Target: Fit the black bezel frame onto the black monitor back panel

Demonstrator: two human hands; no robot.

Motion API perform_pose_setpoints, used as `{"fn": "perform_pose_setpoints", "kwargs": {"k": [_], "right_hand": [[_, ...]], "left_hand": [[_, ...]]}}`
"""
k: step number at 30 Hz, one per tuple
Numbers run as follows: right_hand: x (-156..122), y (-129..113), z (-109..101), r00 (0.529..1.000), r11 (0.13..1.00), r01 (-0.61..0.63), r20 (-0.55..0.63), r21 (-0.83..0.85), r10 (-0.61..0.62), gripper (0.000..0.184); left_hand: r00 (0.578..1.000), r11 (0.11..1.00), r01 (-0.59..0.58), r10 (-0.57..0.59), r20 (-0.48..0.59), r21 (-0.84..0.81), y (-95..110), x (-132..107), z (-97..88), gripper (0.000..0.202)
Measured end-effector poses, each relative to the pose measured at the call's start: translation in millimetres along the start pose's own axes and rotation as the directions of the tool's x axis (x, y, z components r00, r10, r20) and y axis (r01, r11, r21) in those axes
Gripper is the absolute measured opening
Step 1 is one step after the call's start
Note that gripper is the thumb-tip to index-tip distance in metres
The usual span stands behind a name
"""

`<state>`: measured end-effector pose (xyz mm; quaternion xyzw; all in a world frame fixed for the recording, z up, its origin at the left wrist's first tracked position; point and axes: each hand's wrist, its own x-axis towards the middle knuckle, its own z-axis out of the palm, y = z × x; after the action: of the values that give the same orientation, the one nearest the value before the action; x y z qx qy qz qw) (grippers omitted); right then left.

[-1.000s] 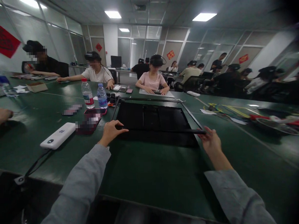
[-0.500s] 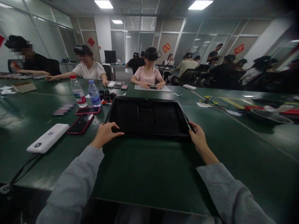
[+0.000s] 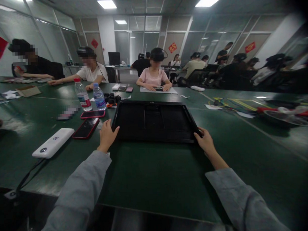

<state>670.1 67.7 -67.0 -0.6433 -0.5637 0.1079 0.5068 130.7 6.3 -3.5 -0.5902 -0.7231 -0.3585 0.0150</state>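
Note:
A black, shallow, rectangular case (image 3: 154, 124) with raised rims and a ribbed middle lies on the green table in front of me. At its front right corner, my right hand (image 3: 204, 139) grips the rim, thumb on top and fingers along the outer side. My left hand (image 3: 108, 134) is beside the left rim with its thumb and fingers apart. The thumb tip is close to the front left corner; whether it touches I cannot tell.
Left of the case are two phones (image 3: 85, 128), a white power bank (image 3: 53, 143) with a strap, and two water bottles (image 3: 99, 97). Cables (image 3: 229, 103) and a round clear lid (image 3: 286, 118) lie to the right. People sit across the table.
My left hand has gone from a curled shape at the case's front left to the left side, its fingers now raised. My right hand stays on the right corner.

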Motion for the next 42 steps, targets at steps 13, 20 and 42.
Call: {"fn": "perform_pose_setpoints", "kwargs": {"k": [13, 20, 42], "right_hand": [[-5, -3, -2, 0.997, 0.996, 0.071, -0.004, 0.047, -0.071, 0.051], [-3, -3, -2, 0.997, 0.996, 0.076, 0.004, 0.052, -0.076, 0.052], [-6, -7, -9, 1.000, 0.997, 0.019, -0.021, -0.069, -0.021, 0.046]], "left_hand": [[0.981, 0.993, 0.117, -0.121, 0.152, 0.033, -8, 7, 1.3, 0.046], [0.986, 0.995, 0.090, -0.093, 0.141, 0.033, -7, 5, 0.8, 0.043], [0.985, 0.997, 0.074, -0.076, 0.155, 0.018, 0, 1, -6.6, 0.039]]}}
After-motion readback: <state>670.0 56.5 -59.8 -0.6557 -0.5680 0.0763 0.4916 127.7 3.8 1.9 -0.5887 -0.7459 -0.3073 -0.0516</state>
